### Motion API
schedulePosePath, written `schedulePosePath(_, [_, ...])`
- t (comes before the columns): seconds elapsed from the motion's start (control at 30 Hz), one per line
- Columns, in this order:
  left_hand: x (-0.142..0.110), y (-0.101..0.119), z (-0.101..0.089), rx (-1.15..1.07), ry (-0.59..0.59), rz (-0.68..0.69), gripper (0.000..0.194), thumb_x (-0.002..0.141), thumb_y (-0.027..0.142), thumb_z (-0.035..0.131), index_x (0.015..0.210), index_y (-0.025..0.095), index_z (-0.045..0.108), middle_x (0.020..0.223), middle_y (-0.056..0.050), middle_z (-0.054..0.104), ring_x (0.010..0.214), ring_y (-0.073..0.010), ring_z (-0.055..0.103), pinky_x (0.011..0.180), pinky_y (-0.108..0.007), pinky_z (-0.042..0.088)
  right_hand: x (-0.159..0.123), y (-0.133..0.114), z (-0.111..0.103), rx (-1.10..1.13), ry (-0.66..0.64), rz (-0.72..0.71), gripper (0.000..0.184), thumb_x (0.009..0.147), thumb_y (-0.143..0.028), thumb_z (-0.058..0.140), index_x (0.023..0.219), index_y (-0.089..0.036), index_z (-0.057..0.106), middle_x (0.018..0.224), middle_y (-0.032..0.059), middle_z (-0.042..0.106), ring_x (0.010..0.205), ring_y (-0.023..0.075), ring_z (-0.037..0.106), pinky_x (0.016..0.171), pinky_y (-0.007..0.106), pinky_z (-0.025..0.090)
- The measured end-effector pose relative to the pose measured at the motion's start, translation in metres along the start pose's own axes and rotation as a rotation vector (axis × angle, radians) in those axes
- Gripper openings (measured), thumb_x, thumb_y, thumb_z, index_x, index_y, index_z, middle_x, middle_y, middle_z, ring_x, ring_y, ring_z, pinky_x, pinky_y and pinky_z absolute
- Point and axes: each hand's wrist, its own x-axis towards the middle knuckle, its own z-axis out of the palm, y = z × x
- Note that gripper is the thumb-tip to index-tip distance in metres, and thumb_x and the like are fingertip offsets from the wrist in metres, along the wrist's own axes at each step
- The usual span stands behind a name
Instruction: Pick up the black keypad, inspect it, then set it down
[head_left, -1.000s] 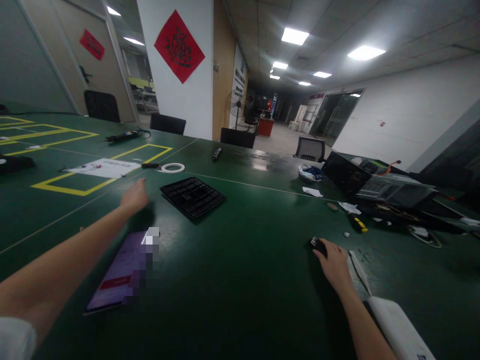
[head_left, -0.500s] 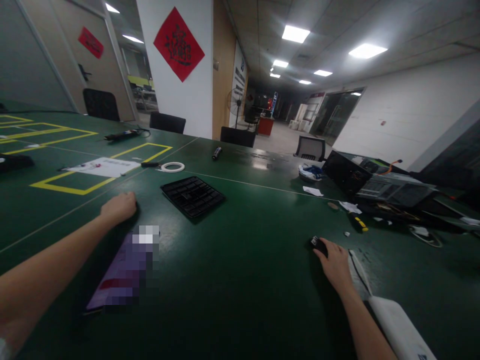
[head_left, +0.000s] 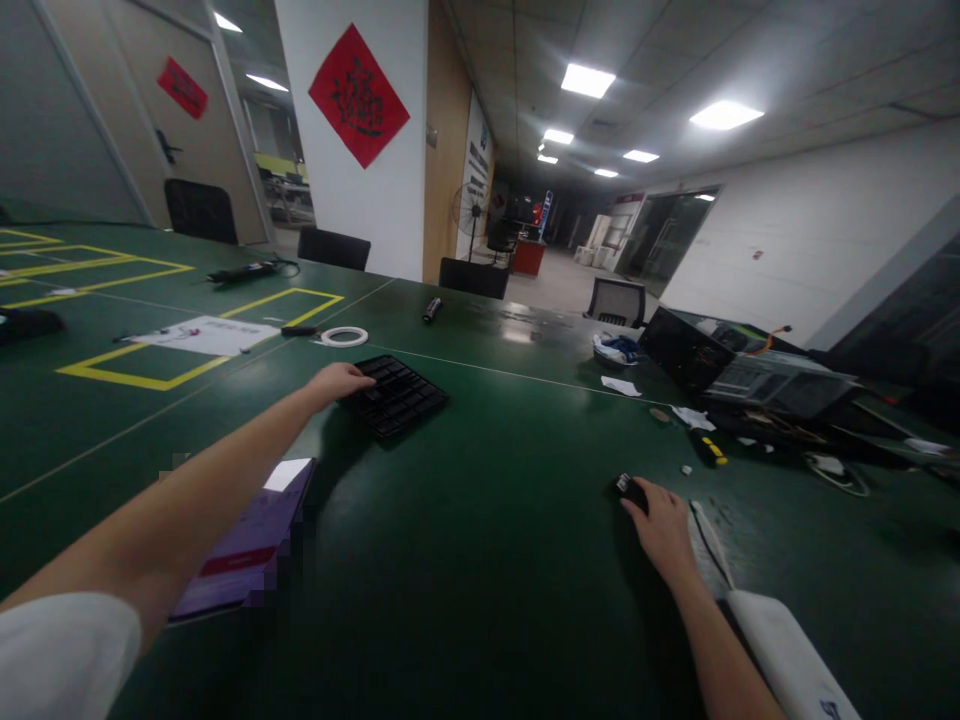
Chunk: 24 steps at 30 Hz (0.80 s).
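Note:
My left hand (head_left: 342,382) reaches across the green table (head_left: 480,560) and lies on the near-left corner of a black keyboard (head_left: 401,395), fingers curled over its edge. My right hand (head_left: 661,522) rests on the table at the right, fingertips closed on a small black object (head_left: 625,487). A purple-screened phone (head_left: 251,545) lies flat under my left forearm.
A white tape ring (head_left: 345,336), a paper sheet (head_left: 206,335) inside yellow floor-tape lines and a black cylinder (head_left: 432,309) lie further back. Opened computer hardware (head_left: 757,375), paper scraps and a yellow-handled tool (head_left: 709,447) crowd the right. A white pad (head_left: 787,650) lies by my right forearm.
My left hand has moved right and forward from beside the phone onto the keyboard's corner. My right hand has stayed on the small black object.

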Motion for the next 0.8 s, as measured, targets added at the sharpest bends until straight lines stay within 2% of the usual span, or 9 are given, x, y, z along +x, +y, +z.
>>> schedulePosePath(0.13, [0.001, 0.008, 0.02, 0.621, -0.146, 0.095, 0.019, 0.051, 0.03, 0.07, 0.053, 0.014, 0.06, 0.064, -0.01, 0.063, 0.085, -0.0305, 0.058, 0.07, -0.029, 0.042, 0.0, 0.005, 0.002, 0.009, -0.005, 0.002, 0.047, 0.08, -0.041, 0.039, 0.116, -0.013, 0.05, 0.114, 0.0131, 0.058, 0.106, 0.0287, 0.047, 0.093, 0.044, 0.034])
schedulePosePath(0.27, [-0.017, 0.019, 0.041, 0.691, -0.16, 0.169, 0.024, 0.057, 0.031, 0.067, 0.066, 0.009, 0.064, 0.079, -0.018, 0.065, 0.089, -0.0338, 0.057, 0.07, -0.032, 0.042, 0.004, 0.002, -0.005, 0.066, -0.044, 0.038, 0.046, 0.079, -0.039, 0.041, 0.116, -0.013, 0.05, 0.114, 0.013, 0.057, 0.109, 0.0287, 0.048, 0.095, 0.046, 0.032])
schedulePosePath(0.37, [-0.05, 0.033, 0.073, 0.652, -0.206, 0.251, 0.026, 0.065, 0.034, 0.064, 0.074, 0.009, 0.065, 0.084, -0.016, 0.065, 0.085, -0.029, 0.059, 0.069, -0.029, 0.042, 0.007, -0.025, -0.015, 0.246, -0.12, 0.072, 0.042, 0.075, -0.036, 0.047, 0.111, -0.014, 0.054, 0.113, 0.0115, 0.059, 0.107, 0.0265, 0.05, 0.093, 0.045, 0.036])
schedulePosePath(0.43, [-0.08, 0.043, 0.1, 0.58, -0.252, 0.329, 0.028, 0.07, 0.036, 0.061, 0.085, 0.013, 0.065, 0.089, -0.011, 0.066, 0.083, -0.023, 0.06, 0.068, -0.026, 0.042, 0.007, -0.055, -0.022, 0.45, -0.207, 0.005, 0.041, 0.074, -0.036, 0.049, 0.112, -0.019, 0.054, 0.11, 0.0082, 0.06, 0.103, 0.024, 0.052, 0.09, 0.043, 0.04])
schedulePosePath(0.47, [-0.096, 0.047, 0.114, 0.516, -0.282, 0.385, 0.028, 0.073, 0.036, 0.059, 0.091, 0.015, 0.064, 0.092, -0.009, 0.065, 0.082, -0.0205, 0.06, 0.068, -0.024, 0.042, 0.006, -0.072, -0.023, 0.55, -0.227, -0.02, 0.041, 0.074, -0.037, 0.049, 0.112, -0.021, 0.053, 0.111, 0.0071, 0.06, 0.103, 0.0236, 0.052, 0.09, 0.043, 0.04])
schedulePosePath(0.53, [-0.127, 0.054, 0.139, 0.229, -0.342, 0.532, 0.03, 0.072, 0.034, 0.06, 0.092, 0.013, 0.063, 0.093, -0.011, 0.064, 0.083, -0.0214, 0.059, 0.069, -0.026, 0.043, 0.003, -0.104, -0.021, 0.735, -0.231, -0.043, 0.043, 0.072, -0.039, 0.053, 0.112, -0.023, 0.053, 0.114, 0.006, 0.058, 0.106, 0.0233, 0.051, 0.092, 0.042, 0.04])
schedulePosePath(0.6, [-0.152, 0.054, 0.157, 0.049, -0.384, 0.593, 0.033, 0.071, 0.035, 0.062, 0.094, 0.011, 0.062, 0.091, -0.011, 0.063, 0.082, -0.0219, 0.057, 0.07, -0.029, 0.044, -0.002, -0.126, -0.014, 0.909, -0.221, -0.105, 0.042, 0.071, -0.038, 0.055, 0.11, -0.022, 0.054, 0.113, 0.0055, 0.059, 0.107, 0.023, 0.051, 0.094, 0.042, 0.04])
schedulePosePath(0.7, [-0.174, 0.046, 0.169, -0.076, -0.454, 0.6, 0.039, 0.071, 0.037, 0.063, 0.099, 0.01, 0.059, 0.09, -0.011, 0.061, 0.08, -0.0208, 0.056, 0.07, -0.03, 0.044, -0.011, -0.138, 0.001, 1.026, -0.199, -0.134, 0.04, 0.071, -0.038, 0.056, 0.108, -0.023, 0.055, 0.113, 0.0053, 0.059, 0.108, 0.0239, 0.05, 0.094, 0.043, 0.041])
schedulePosePath(0.8, [-0.183, 0.036, 0.168, -0.085, -0.52, 0.614, 0.042, 0.069, 0.038, 0.065, 0.102, 0.012, 0.058, 0.091, -0.01, 0.06, 0.082, -0.0205, 0.056, 0.073, -0.03, 0.043, -0.018, -0.136, 0.007, 1.001, -0.211, -0.177, 0.038, 0.076, -0.038, 0.052, 0.111, -0.025, 0.053, 0.114, 0.0048, 0.058, 0.109, 0.0228, 0.05, 0.094, 0.042, 0.041])
